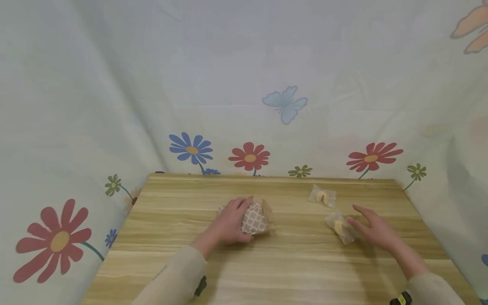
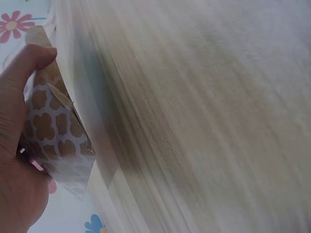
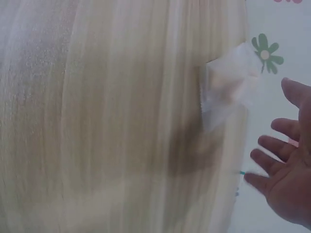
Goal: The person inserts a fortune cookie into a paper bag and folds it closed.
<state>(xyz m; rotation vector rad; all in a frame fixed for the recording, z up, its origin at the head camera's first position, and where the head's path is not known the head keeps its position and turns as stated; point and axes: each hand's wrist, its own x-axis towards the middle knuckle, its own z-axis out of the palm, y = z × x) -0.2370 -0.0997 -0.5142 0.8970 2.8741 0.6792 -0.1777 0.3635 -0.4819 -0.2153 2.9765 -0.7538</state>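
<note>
My left hand (image 1: 230,220) grips a small brown paper bag (image 1: 254,218) printed with a white lattice pattern, thumb on one side and fingers on the other. In the left wrist view the bag (image 2: 53,121) lies on its side, its folded edge toward the tabletop. On the other side, my right hand (image 1: 375,231) hovers with fingers spread and holds nothing. Just beside its fingertips is a clear packet (image 1: 340,228) with a pale yellow, folded cookie-like piece inside. In the right wrist view this packet (image 3: 228,87) stands apart from the open palm.
A second clear packet (image 1: 322,196) with a similar yellow piece lies farther back on the wood-grain table (image 1: 289,262). Behind and at both sides hangs a white cloth (image 1: 228,63) printed with flowers and butterflies, meeting the table's back edge.
</note>
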